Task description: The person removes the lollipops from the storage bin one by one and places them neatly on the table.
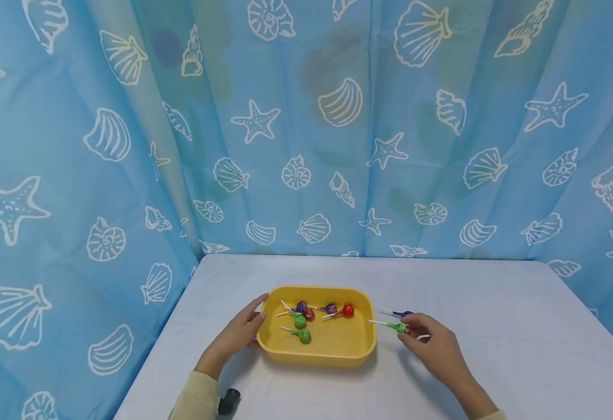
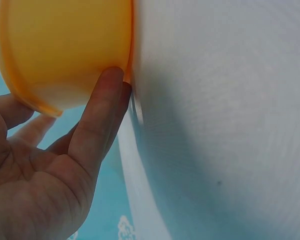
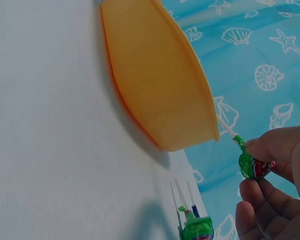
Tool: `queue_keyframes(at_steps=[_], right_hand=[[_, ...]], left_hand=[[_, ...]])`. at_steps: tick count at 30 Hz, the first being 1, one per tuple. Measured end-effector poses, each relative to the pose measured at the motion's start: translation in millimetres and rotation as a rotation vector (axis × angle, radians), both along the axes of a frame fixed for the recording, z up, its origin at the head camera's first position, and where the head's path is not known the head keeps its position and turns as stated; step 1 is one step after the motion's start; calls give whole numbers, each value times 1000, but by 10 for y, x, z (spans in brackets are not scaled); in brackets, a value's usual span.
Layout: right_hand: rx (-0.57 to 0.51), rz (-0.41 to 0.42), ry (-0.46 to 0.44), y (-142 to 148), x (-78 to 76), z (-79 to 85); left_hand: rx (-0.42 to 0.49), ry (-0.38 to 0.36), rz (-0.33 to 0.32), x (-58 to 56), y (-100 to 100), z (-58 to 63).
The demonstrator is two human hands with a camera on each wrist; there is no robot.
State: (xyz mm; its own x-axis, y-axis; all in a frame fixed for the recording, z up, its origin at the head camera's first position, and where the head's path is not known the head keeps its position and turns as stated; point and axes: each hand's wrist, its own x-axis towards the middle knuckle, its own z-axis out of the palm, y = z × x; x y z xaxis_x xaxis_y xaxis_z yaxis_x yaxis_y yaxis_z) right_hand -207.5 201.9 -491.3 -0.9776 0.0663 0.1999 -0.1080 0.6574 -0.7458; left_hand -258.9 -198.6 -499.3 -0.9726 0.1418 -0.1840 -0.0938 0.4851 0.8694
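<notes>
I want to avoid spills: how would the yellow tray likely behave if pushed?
The yellow tray would probably feel stiff: its rim shows no bend where the left hand touches it. Being low and wide, it seems apt to slide on the white table rather than tip. The loose, round-headed lollipops inside might roll.

No text can be read: the red print on the green lollipop [image 3: 248, 165] in the right hand [image 1: 435, 345] is blurred, and the wrappers [image 1: 304, 335] in the tray [image 1: 333, 344] beside the left hand [image 1: 235, 335] are too small.
</notes>
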Motion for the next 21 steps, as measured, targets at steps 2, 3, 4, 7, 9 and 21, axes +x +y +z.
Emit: queue_keyframes(at_steps=[2, 3, 4, 7, 9, 21], right_hand=[[0, -8, -2, 27, 0, -12], [-1, -11, 2, 42, 0, -19], [-2, -13, 7, 56, 3, -26], [4, -19, 29, 101, 10, -46], [9, -27, 41, 127, 18, -55], [36, -47, -25, 202, 65, -117]], left_hand=[[0, 0, -1, -4, -3, -3], [-1, 0, -1, -6, -4, -4], [-2, -1, 0, -7, -3, -4], [0, -3, 0, -8, -3, -2], [1, -1, -2, -9, -4, 5], [-10, -4, 0, -5, 1, 14]])
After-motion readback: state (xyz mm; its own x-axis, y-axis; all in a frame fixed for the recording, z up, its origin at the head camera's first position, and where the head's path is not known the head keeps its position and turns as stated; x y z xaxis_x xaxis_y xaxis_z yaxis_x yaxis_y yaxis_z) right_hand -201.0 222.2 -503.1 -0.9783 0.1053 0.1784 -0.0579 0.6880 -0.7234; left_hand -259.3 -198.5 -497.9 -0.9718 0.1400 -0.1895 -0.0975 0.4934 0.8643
